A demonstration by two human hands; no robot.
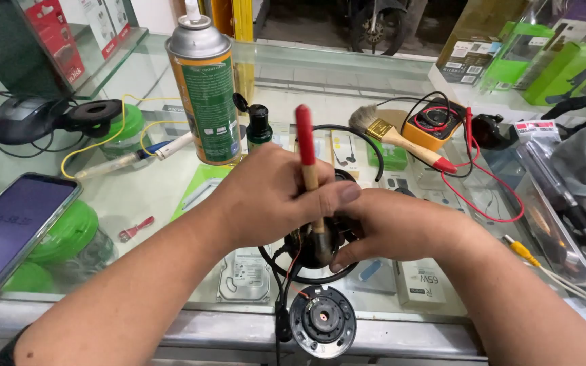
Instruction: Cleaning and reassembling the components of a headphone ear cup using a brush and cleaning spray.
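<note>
At the near edge of the glass counter a round speaker driver hangs just past the metal rim, tied by thin red and black wires to the earcup above it. Risk here, as I judge it: the driver dangles on those wires alone, so a tug or twist of the cup could snap a solder joint.

Left hand is closed around a brush with a red handle tip, thumb pressed along the wooden shaft, bristles down in the open earcup. Right hand is cupped around the earcup from the right side, fingers curled under it, thumb on the bottom. Cup sits between both hands, just above the counter's near edge. The headset's black band arcs up behind the hands. Hard brushing could drag a wire or push dust deeper; can't tell how firm the stroke is.

Left near edge: a phone, screen lit, partly overhanging the counter, so an elbow bump could tip it off.

Mid counter, just behind the left hand: a tall spray can and a small dark bottle. Lifting the left hand carelessly could knock either over.

Farther right: a second brush and a yellow multimeter with red leads looping toward the right wrist, which might snag.

Far left corner: a mouse.
</note>
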